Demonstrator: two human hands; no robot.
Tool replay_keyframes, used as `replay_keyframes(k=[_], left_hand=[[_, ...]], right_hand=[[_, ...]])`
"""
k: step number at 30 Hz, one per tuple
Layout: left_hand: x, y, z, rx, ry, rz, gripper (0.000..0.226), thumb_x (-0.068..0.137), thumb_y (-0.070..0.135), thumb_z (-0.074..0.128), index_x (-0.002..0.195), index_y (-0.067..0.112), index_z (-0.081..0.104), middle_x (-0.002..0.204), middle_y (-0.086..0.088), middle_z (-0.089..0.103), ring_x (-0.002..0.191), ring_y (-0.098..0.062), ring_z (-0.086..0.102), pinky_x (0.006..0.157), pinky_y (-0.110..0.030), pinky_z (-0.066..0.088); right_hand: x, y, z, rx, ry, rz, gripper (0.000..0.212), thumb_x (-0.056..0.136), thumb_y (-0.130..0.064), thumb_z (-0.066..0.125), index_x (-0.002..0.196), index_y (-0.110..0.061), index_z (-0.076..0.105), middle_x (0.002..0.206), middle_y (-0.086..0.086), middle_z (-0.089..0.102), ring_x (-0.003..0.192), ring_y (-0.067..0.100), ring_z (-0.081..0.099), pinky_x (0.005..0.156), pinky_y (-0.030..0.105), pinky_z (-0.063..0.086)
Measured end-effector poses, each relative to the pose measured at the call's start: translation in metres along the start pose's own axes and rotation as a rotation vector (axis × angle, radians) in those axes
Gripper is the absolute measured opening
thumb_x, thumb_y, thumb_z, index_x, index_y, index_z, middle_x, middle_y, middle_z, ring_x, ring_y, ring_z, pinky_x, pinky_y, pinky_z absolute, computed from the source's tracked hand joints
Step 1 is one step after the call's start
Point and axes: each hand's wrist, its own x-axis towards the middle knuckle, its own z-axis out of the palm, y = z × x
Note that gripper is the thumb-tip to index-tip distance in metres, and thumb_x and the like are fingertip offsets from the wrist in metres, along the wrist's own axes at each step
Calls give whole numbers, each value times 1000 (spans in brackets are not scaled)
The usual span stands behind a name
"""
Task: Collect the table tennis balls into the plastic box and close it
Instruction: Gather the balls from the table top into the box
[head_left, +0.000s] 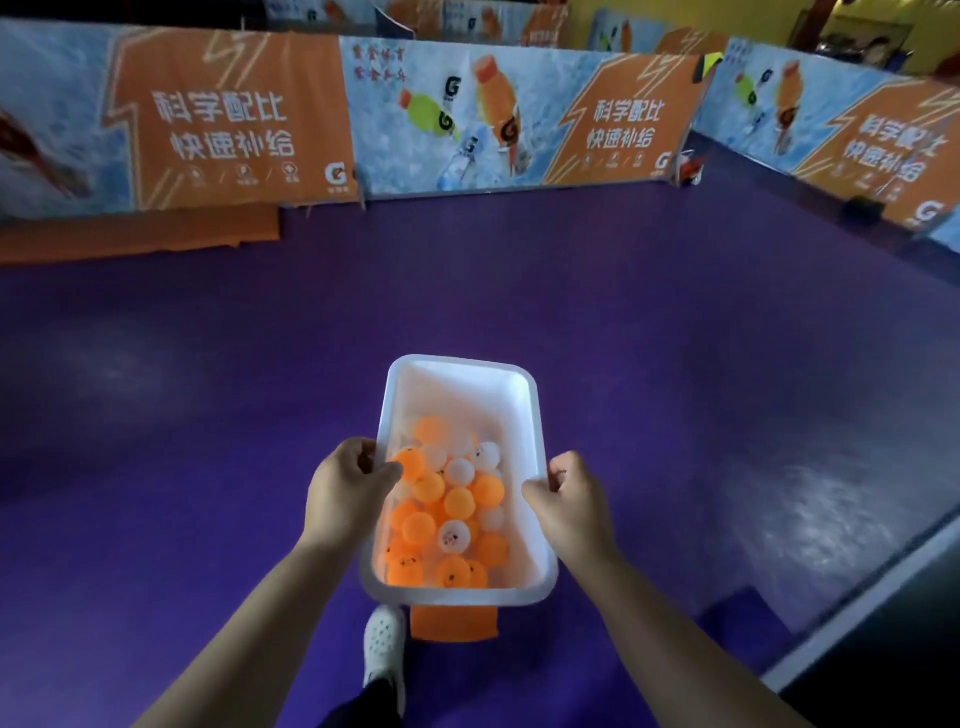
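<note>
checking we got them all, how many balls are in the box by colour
orange balls: about 12
white balls: about 7
total: about 19 showing in the box; they lie piled, so more may be hidden beneath

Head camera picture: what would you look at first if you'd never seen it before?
The white box in the middle stands out bright against the purple floor, with the left hand and right hand holding its side rims. Orange and white balls are piled in its near end, and no lid is on. Along the back, big orange drink banners fence off the floor.
</note>
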Motion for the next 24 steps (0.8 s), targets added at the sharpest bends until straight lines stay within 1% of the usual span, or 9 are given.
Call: replay_keyframes(k=[3,6,11,13,15,16,18,20,24], left_hand=[[69,21,30,-5,-49,27,5,78,16,64,81,14,61,77,-5,65,73,-27,62,61,-39,50],[144,52,64,-18,-111,68,5,79,17,63,77,19,58,75,-2,64,70,-23,60,59,-35,49],[257,121,127,9,-224,126,3,82,20,62,82,20,59,79,-4,65,74,-25,62,65,-41,53],[290,152,160,27,-274,151,6,82,20,62,80,22,57,75,-2,63,69,-23,59,64,-41,53],[315,178,196,67,-337,198,9,82,20,63,79,23,56,72,0,60,64,-19,56,59,-36,49],[326,189,217,81,-373,219,7,82,21,63,80,21,57,73,-1,60,65,-20,57,59,-35,48],[341,209,260,97,-450,237,8,82,22,63,85,17,59,79,-5,63,72,-25,60,62,-37,50],[354,230,308,95,-523,251,7,82,22,62,85,17,59,81,-6,63,75,-26,61,65,-40,52],[376,279,413,133,-598,316,8,83,22,63,86,17,57,79,-2,60,73,-23,59,62,-36,49]], right_hand=[[64,-5,5,6,42,22,15,76,-17,58,75,-16,43,63,-6,47,54,10,41,50,28,34],[133,-16,5,0,81,66,15,76,-21,59,78,-18,45,67,-5,51,56,10,44,50,28,35],[245,-31,-18,-16,192,154,18,77,-24,60,74,-24,42,65,-7,49,56,10,44,51,28,35],[282,-29,-35,-22,253,196,19,78,-25,59,74,-24,41,66,-7,51,57,9,46,51,28,36],[312,-18,-52,-5,312,251,18,78,-26,60,76,-22,43,67,-7,51,58,8,46,51,28,36],[325,-9,-61,4,345,275,18,78,-26,61,76,-21,43,66,-8,50,57,8,45,50,28,35],[351,11,-80,0,417,312,20,79,-25,62,74,-20,43,63,-8,47,56,9,43,49,27,34],[380,35,-103,-29,477,356,22,78,-25,62,73,-21,42,61,-8,46,55,10,41,48,26,32],[449,91,-162,-22,532,428,20,74,-28,65,77,-18,47,64,-8,50,63,16,49,51,28,34]])
